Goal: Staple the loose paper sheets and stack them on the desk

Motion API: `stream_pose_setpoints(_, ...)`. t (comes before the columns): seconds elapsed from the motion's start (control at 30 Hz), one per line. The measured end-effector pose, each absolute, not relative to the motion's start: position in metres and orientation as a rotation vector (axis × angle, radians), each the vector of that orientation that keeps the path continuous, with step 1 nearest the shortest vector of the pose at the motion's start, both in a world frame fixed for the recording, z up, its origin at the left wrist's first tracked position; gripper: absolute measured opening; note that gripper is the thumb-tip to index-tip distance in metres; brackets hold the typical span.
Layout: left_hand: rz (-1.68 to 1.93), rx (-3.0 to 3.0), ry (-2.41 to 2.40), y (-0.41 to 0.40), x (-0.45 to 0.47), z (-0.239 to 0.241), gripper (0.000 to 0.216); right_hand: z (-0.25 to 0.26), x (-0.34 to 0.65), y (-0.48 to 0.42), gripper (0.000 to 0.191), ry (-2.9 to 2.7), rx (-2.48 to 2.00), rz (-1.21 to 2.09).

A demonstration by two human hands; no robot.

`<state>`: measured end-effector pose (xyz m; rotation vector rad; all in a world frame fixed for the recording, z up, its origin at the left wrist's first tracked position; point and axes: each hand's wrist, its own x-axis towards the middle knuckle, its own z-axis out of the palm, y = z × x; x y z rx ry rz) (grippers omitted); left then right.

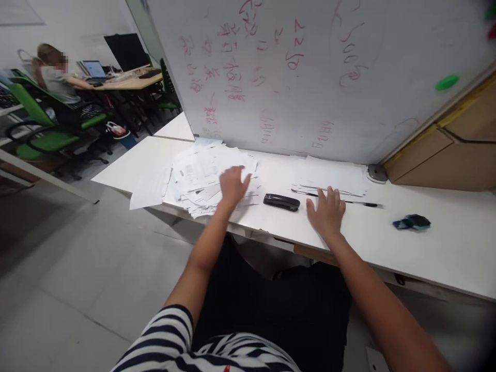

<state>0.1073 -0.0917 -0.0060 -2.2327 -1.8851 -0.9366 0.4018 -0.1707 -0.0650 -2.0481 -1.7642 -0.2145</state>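
My left hand [233, 187] rests over the right side of a loose, spread pile of white papers [196, 173], thumb held away from the bent fingers, with nothing visible in its grasp. To the right, my right hand [327, 213] has its fingers spread at the front edge of a neater paper stack [329, 173]. A thin dark pen [362, 203] lies along that edge, partly hidden behind the right fingers; whether they touch it I cannot tell. Between both hands, a black stapler [281, 202] lies on the white desk [445, 258].
A small dark blue object [413, 222] lies at right. Behind the desk stands a whiteboard [248, 67] with red writing and a green magnet [447, 82]. Cardboard boxes [445, 160] and a grey rounded device [376, 173] are at the back right. Another person [62, 82] sits far left.
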Motion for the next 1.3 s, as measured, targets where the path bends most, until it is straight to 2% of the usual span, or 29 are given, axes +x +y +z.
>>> stream_pose_setpoints(0.13, -0.407, -2.370, -2.165, -0.046, 0.052, -0.008, 0.088, -0.065, 0.402, -0.172, 0.054, -1.762, -2.053, -0.218)
stream_pose_setpoints(0.2, -0.342, -2.426, -2.199, -0.038, 0.038, -0.017, 0.094, -0.066, 0.402, -0.172, 0.053, -1.749, -2.064, -0.223)
stream_pose_setpoints(0.3, -0.487, -2.417, -2.152, -0.043, 0.036, -0.031, 0.084, -0.068, 0.403, -0.172, 0.051, -1.740, -2.054, -0.236)
stream_pose_setpoints(0.47, -0.740, -2.271, -2.084, -0.060, 0.049, -0.039, 0.039, -0.071, 0.403, -0.172, 0.049, -1.739, -2.053, -0.228)
stream_pose_setpoints(0.53, -0.774, -2.237, -2.112, -0.064, 0.050, -0.038, 0.031, -0.071, 0.403, -0.172, 0.048, -1.741, -2.059, -0.222)
stream_pose_setpoints(0.67, -1.021, -2.075, -2.226, -0.069, 0.047, -0.035, 0.026, -0.071, 0.403, -0.173, 0.048, -1.758, -2.012, -0.239)
stream_pose_setpoints(0.87, -1.919, -1.403, -2.295, -0.069, 0.020, -0.023, 0.030, -0.071, 0.404, -0.171, 0.047, -1.728, -1.984, -0.242)
stream_pose_setpoints(0.97, -2.144, -1.205, -2.168, -0.064, -0.005, -0.006, 0.029, -0.071, 0.404, -0.170, 0.047, -1.734, -1.972, -0.258)
stream_pose_setpoints(1.07, -1.945, -1.286, -2.034, -0.065, -0.027, 0.012, 0.026, -0.070, 0.404, -0.171, 0.046, -1.736, -1.975, -0.256)
stream_pose_setpoints(1.3, -0.582, -2.314, -1.721, -0.076, -0.025, 0.015, 0.022, -0.071, 0.405, -0.171, 0.044, -1.739, -1.965, -0.237)
